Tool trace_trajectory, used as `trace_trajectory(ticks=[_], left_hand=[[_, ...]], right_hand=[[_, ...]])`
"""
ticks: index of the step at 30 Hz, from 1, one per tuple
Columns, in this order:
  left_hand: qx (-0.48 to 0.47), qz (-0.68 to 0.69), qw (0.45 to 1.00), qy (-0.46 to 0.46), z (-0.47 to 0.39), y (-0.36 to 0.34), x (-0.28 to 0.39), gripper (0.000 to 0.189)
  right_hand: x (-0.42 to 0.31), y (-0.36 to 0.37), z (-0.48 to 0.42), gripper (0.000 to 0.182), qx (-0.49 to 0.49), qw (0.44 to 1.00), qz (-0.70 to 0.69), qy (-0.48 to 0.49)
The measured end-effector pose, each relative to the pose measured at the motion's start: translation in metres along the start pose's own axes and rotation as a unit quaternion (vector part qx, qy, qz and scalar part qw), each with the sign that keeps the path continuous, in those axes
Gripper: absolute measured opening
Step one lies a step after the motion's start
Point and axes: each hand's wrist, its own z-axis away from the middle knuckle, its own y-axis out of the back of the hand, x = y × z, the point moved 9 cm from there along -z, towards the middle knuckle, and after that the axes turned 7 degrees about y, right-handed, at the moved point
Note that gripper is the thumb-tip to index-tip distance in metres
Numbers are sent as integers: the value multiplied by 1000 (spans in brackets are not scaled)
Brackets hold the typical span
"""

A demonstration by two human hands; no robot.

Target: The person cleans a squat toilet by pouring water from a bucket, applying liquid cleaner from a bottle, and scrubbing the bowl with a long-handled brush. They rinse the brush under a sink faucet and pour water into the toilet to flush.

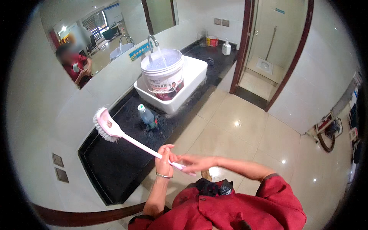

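My left hand (165, 161) is closed around the handle of a pink long-handled scrub brush (141, 146). The brush points up and left over the black countertop (115, 169), its white bristles turned toward the wall. Blurred at the lower end of the handle is my right hand (198, 163); whether it grips there I cannot tell. Beyond the brush, a plastic bottle (147, 116) with a pale cap stands on wet stone. A white plastic bucket (162, 77) sits tilted in the white basin (195, 74), and water runs into it from the faucet (153, 41).
A soap pump bottle (226, 48) and a red-and-yellow tub (212, 41) stand in the counter's far corner. Above the counter hangs a mirror (95, 34). At the right, a doorway opens onto a squat toilet (264, 66). Tiled floor (230, 126) runs alongside the counter.
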Motion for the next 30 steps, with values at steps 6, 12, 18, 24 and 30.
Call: trace_trajectory(ticks=[6, 12, 18, 24, 30], left_hand=[[29, 119, 992, -10, -112, -39, 38, 19], [121, 125, 985, -18, -215, -46, 50, 19], [292, 129, 944, -79, -276, -24, 51, 21], [431, 134, 880, -148, -308, -23, 59, 23], [531, 95, 829, -148, -311, -27, 65, 26]], right_hand=[[39, 263, 24, 36, 163, 949, 259, -75], [29, 476, -26, 26, 238, 862, 447, -3], [56, 614, -187, 21, 169, 846, 502, 71], [79, 613, -342, 21, 48, 838, 495, 225], [136, 558, -414, 41, -161, 857, 464, 154]])
